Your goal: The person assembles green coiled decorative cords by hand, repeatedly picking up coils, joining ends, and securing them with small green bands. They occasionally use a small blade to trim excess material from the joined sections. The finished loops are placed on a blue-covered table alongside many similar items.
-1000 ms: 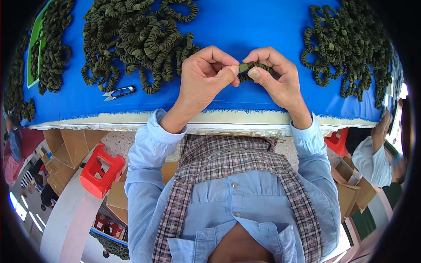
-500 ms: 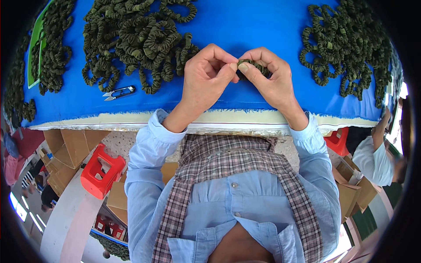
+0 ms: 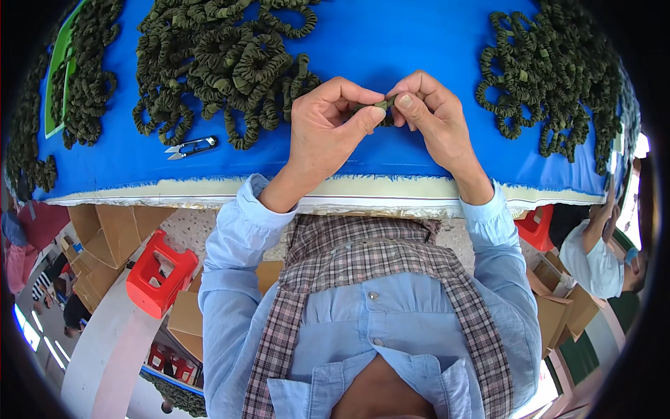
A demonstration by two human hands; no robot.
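Between my two hands is a dark green fabric scrunchie (image 3: 389, 103), held up just above the blue table cover. My left hand (image 3: 331, 119) pinches one part of it between thumb and index finger. My right hand (image 3: 431, 119) grips the other side the same way, thumb on top, a short gap from the left fingertips. Much of the scrunchie is hidden behind the fingers. A large heap of similar scrunchies (image 3: 230, 63) lies beyond and left of my left hand. Thread snips (image 3: 192, 147) with a black handle rest on the cover in front of that heap.
Another scrunchie pile (image 3: 544, 77) lies at the right, and more surround a green tray (image 3: 54, 105) at the far left. The blue cover (image 3: 405, 38) ends in a frayed near edge. Below are a red stool (image 3: 162, 274) and cardboard boxes (image 3: 115, 234). Another person (image 3: 593, 251) is at the right.
The scrunchie has been turned in my fingers; a flat, smoother stretch of it now shows between them. My right fingertips have shifted slightly to the right, away from the left ones.
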